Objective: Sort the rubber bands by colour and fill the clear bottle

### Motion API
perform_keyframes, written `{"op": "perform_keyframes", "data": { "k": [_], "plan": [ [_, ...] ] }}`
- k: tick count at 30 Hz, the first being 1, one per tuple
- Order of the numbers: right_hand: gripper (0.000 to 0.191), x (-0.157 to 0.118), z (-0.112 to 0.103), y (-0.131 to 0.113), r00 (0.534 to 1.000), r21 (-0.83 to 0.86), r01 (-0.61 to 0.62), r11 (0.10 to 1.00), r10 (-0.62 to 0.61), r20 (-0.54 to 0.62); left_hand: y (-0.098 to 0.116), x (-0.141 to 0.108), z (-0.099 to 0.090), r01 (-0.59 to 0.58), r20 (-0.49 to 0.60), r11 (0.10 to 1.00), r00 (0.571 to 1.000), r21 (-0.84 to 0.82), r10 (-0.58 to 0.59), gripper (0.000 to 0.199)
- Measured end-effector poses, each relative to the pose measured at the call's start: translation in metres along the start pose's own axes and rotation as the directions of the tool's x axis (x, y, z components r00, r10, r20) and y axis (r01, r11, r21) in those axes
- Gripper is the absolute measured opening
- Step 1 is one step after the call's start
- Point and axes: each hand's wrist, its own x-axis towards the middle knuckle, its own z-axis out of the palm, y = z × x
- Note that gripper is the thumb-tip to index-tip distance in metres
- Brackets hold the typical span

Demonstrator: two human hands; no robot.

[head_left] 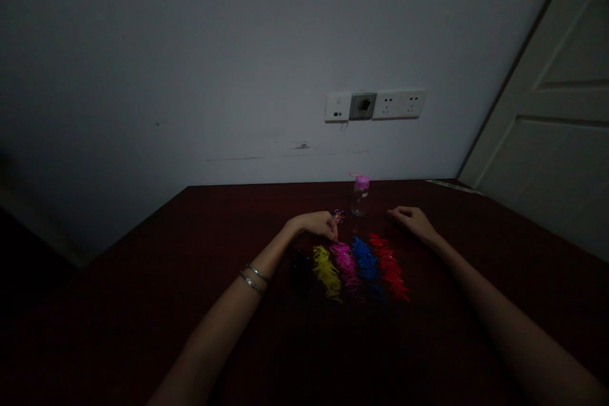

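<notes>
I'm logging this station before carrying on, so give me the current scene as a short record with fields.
left hand: fingertips at the far end of the pink strands; contents of its grip unclear
right hand: loosely curled at the table, right of the bottle
row, left to right: dark pile, yellow strands, pink strands, blue strands, red strands
small multicoloured cluster: just beyond the left hand
bottle: upright, clear, pink cap
wall: sockets above the table
lighting: dim; dark pile's details unreadable
</notes>
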Motion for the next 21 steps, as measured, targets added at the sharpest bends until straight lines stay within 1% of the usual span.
{"op": "perform_keyframes", "data": {
  "k": [4,6,8,10,12,14,16,19,21],
  "plan": [
    [0.039,-0.002,0.0,-0.003,1.0,-0.004,0.003,1.0,-0.003,0.005,-0.008,-0.001,-0.005,-0.01,-0.02,0.999,1.0,-0.044,0.009,0.013],
    [0.041,-0.003,0.0,-0.007,1.0,0.006,0.0,1.0,0.0,0.002,-0.016,-0.001,-0.009,-0.003,-0.064,0.998,0.998,-0.058,-0.001,0.016],
    [0.042,-0.004,0.0,-0.009,1.0,0.014,0.001,1.0,-0.001,0.006,-0.027,-0.003,-0.014,-0.006,-0.156,0.997,0.988,-0.071,-0.005,0.02],
    [0.042,-0.005,0.0,-0.01,1.0,0.014,0.003,1.0,-0.003,0.01,-0.041,-0.006,-0.02,-0.01,-0.28,0.996,0.96,-0.092,-0.016,0.024],
    [0.042,-0.004,0.001,-0.009,1.0,0.015,0.004,1.0,-0.004,0.008,-0.056,-0.009,-0.027,-0.011,-0.414,0.992,0.909,-0.125,-0.042,0.03],
    [0.04,-0.004,0.001,-0.007,1.0,0.022,0.011,1.0,-0.011,-0.002,-0.071,-0.014,-0.032,0.024,-0.508,0.987,0.855,-0.156,-0.101,0.035],
    [0.038,-0.003,0.001,-0.005,0.999,0.044,0.02,0.999,-0.018,-0.033,-0.085,-0.018,-0.037,0.063,-0.596,0.979,0.785,-0.192,-0.168,0.037],
    [0.038,-0.003,0.002,-0.011,0.994,0.072,0.048,0.996,-0.041,-0.103,-0.1,-0.023,-0.039,0.081,-0.701,0.971,0.678,-0.227,-0.221,0.038],
    [0.038,-0.003,0.003,-0.023,0.987,0.049,0.11,0.993,-0.103,-0.124,-0.107,-0.025,-0.039,0.094,-0.744,0.967,0.622,-0.235,-0.242,0.039]
  ]
}}
